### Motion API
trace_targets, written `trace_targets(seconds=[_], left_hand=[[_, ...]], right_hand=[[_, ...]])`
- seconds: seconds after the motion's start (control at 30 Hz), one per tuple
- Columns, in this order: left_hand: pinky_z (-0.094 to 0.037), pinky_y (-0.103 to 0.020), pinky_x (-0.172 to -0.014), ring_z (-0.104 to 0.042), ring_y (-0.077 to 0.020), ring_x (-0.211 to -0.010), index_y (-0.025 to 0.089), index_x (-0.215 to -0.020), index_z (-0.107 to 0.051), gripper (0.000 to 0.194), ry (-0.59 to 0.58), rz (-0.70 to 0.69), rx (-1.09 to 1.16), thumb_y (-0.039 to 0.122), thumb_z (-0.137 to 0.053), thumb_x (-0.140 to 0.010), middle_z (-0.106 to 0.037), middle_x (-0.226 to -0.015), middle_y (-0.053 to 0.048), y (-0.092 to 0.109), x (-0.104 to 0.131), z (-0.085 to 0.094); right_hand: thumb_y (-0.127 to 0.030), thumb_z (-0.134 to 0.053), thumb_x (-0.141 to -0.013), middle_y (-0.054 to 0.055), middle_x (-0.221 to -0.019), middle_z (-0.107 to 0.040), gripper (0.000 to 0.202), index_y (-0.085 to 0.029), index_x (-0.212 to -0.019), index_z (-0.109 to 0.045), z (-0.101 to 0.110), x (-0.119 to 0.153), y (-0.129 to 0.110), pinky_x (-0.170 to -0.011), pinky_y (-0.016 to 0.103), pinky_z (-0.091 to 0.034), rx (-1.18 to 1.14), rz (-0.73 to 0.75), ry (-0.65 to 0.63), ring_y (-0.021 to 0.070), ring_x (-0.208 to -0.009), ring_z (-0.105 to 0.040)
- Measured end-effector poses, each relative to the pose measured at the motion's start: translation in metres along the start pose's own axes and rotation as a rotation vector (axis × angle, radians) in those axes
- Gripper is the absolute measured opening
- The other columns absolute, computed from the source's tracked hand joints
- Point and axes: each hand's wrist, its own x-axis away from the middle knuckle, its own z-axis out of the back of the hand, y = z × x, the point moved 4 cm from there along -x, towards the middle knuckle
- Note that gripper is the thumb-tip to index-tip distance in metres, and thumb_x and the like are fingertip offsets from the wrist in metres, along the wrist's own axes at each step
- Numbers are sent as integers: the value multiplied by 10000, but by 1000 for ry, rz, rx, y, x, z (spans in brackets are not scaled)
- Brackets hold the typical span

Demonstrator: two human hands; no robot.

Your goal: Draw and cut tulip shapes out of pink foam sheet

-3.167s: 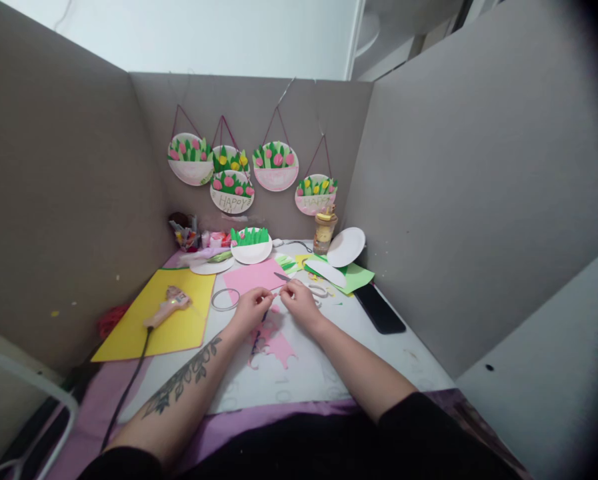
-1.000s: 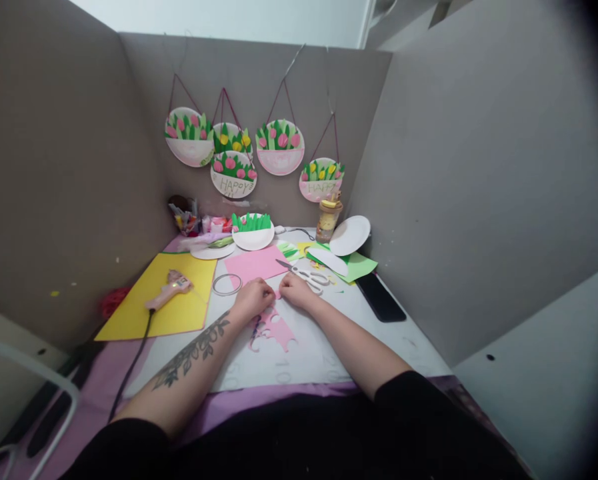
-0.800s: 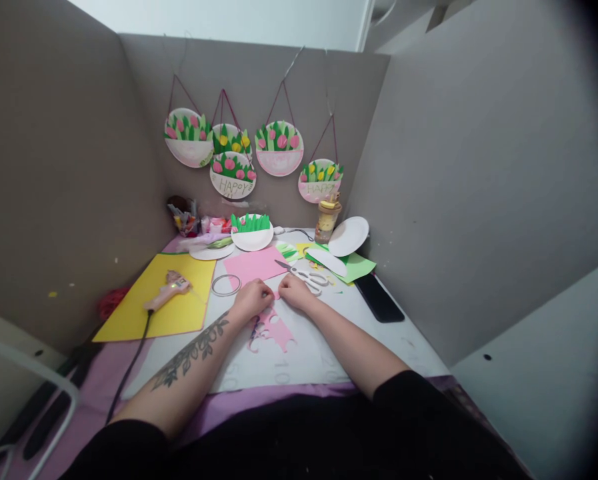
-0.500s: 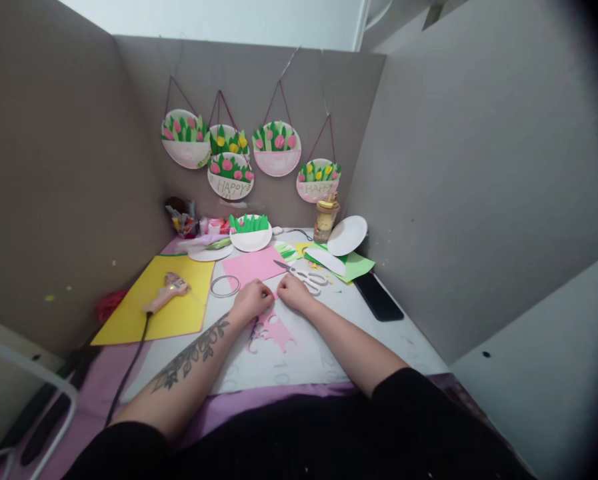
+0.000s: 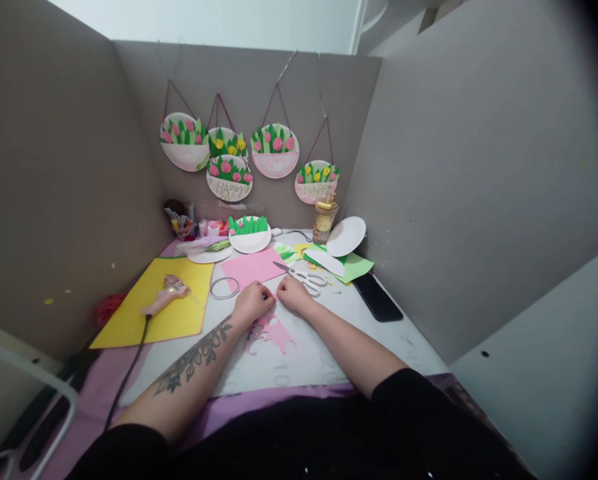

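Note:
My left hand (image 5: 254,302) and my right hand (image 5: 293,295) face each other over the middle of the table, a small gap between them. Both have their fingers curled in; whatever they pinch is too small or hidden to make out. Just below lies a pink paper scrap (image 5: 279,335) with rounded cut-outs, partly behind my left wrist. White-handled scissors (image 5: 309,281) rest right beyond my right hand, blades pointing left onto a pink paper sheet (image 5: 251,264). A silver ring (image 5: 225,288), perhaps a tape roll, lies left of my left hand.
On the left, a glue gun (image 5: 166,297) with a cord rests on yellow sheets (image 5: 179,327). A phone (image 5: 377,298) lies at right. Behind stand a paper plate with green paper grass (image 5: 251,243), a drink cup (image 5: 323,223) and a white plate (image 5: 347,235). Decorated plates (image 5: 275,165) hang on the partition.
The view has shifted very slightly. Both hands keep nearly the same closed pose, and the pink scrap by my left wrist shows a little differently.

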Motion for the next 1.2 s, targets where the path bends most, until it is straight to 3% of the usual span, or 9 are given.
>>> trace_targets(seconds=[0.3, 0.5, 0.8, 1.2], left_hand=[[-416, -230, -648, -606, -178, -822, 200, -786, -722, 192, -42, 70, 15, 326, -594, -716, -676, -947, -58, 2, -1, 1], [-413, -234, -629, -607, -173, -804, 203, -788, -719, 184, -29, 61, 15, 304, -587, -709, -675, -950, -53, 3, 0, 1], [-412, -244, -646, -601, -172, -778, 212, -785, -715, 184, 0, 37, 23, 308, -571, -721, -671, -917, -52, 2, 2, 0], [-414, -232, -667, -600, -173, -830, 208, -800, -711, 184, -14, 65, 23, 322, -586, -728, -667, -967, -58, 2, 2, 0]], right_hand=[[-148, -557, -664, 37, -748, -661, 123, -156, -627, -674, 1, -1, 6, -631, 216, -379, -102, -55, -15, 141, -699, -563], [-132, -532, -686, 33, -652, -651, 159, -144, -624, -678, 9, 0, 6, -620, 213, -378, -106, -12, -31, 143, -673, -561], [-230, -564, -718, 46, -802, -634, 121, -157, -701, -660, 2, 0, 0, -652, 224, -370, -20, 24, 40, 142, -728, -539], [-207, -530, -759, 49, -832, -619, 138, -159, -702, -646, 2, -2, -2, -610, 225, -328, 56, 5, 18, 139, -746, -528]])
